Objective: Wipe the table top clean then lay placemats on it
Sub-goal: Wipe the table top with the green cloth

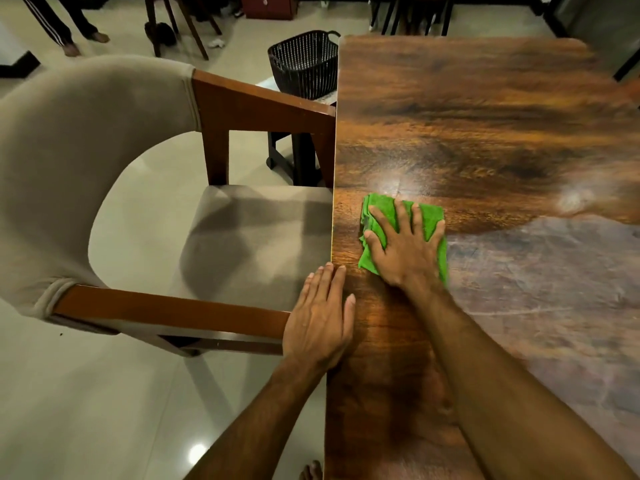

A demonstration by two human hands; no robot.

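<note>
Wipe step in hand, no placemats in view yet.
Right hand (405, 251) presses green cloth (431, 216) flat, fingers spread, near the table (485, 109) left edge; left hand (320, 320) rests flat on that edge, fingers together. Next, likely: sweep toward the dull patch at right. Table's right side and near end are cut off; can't tell dust from glare.

We see a dark wood-grain tabletop (485, 133), glossy w/ light glare near its left edge. On it: a green cloth (431, 216), folded, flat under our right hand (405, 251), fingers spread, palm down. Our left hand (320, 317) rests flat on the tabletop's left edge, just beside the cloth, not touching it. The tabletop's right part looks duller, greyish.
</note>
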